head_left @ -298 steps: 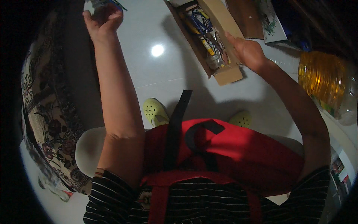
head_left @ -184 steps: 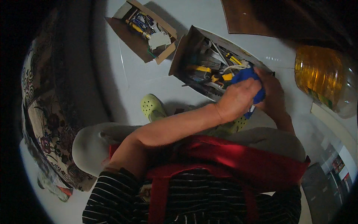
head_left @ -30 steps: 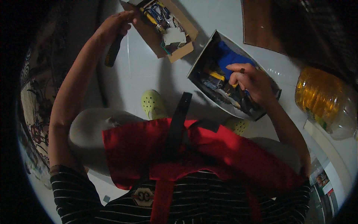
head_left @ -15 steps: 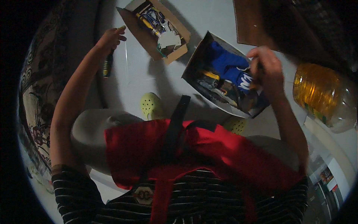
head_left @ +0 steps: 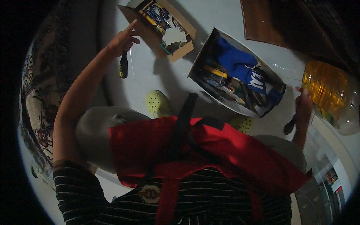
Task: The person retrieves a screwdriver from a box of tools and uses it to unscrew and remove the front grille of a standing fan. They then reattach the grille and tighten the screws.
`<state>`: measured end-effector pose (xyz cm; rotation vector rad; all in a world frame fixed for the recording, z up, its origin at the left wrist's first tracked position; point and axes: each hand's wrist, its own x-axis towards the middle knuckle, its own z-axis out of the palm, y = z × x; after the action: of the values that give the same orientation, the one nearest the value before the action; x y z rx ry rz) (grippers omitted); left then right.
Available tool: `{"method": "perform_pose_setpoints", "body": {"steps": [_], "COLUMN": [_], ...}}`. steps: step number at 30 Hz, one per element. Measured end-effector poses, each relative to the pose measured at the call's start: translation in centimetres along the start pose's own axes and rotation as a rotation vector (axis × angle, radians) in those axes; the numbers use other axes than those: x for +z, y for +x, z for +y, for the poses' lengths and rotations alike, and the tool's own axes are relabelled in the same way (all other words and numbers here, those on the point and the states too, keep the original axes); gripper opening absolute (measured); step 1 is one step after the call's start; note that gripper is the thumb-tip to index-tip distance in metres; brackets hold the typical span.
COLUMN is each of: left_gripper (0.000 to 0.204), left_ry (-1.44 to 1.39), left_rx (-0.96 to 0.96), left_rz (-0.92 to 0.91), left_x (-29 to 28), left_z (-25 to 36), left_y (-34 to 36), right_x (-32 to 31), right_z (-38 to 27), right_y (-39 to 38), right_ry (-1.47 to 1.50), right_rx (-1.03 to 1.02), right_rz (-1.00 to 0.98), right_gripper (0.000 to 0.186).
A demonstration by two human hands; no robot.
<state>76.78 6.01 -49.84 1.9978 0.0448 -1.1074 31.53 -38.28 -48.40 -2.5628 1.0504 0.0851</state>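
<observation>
My left hand (head_left: pixel 123 40), at the left, is closed around a screwdriver with its index finger stretched out toward the small carton. The screwdriver's black-and-yellow handle (head_left: pixel 123 67) hangs below the hand; its other end is hidden. To the right of the white-edged box, my right hand (head_left: pixel 303 103) grips a dark-handled tool (head_left: pixel 289 126), whose rounded end points down; the grip is dim and partly blurred. That open box (head_left: pixel 225 106) holds a blue cloth item (head_left: pixel 237 62) with white lettering, a yellow-and-black tool (head_left: pixel 216 73) and several dark tools.
An open brown carton (head_left: pixel 152 42) with several small tools, cords and a white piece lies at the upper left. A large clear bottle of yellow liquid (head_left: pixel 326 88) lies at the right. Brown furniture (head_left: pixel 258 22) is behind; a patterned sofa (head_left: pixel 39 93) borders the left.
My right hand has come out of the white-edged box and moved right and down, with a dark-handled tool in it. My left hand has shifted slightly right with the screwdriver.
</observation>
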Motion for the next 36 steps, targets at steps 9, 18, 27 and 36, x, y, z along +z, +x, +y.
{"method": "perform_pose_setpoints", "body": {"steps": [9,18,27,36], "left_gripper": [0.026,0.047,0.045,0.023], "left_ry": [-0.040,0.325,0.631,1.549], "left_rx": [-0.015,-0.169,0.004,1.003], "left_rz": [-0.140,-0.174,-0.485,-0.561], "left_x": [0.7,1.9,11.1,17.3], "left_z": [-2.1,1.4,11.9,8.8], "left_y": [2.7,0.5,-8.6,-6.0], "right_x": [6.2,4.4,6.9,9.6], "right_z": [-3.6,-4.4,-2.5,-3.0], "right_y": [-6.2,-5.6,-5.9,-5.6], "right_ry": [0.580,0.812,1.001,0.620], "right_rx": [0.371,0.612,0.137,0.382], "right_rz": [-0.171,-0.361,-0.321,-0.208], "right_gripper": [0.046,0.057,0.054,0.023]}}
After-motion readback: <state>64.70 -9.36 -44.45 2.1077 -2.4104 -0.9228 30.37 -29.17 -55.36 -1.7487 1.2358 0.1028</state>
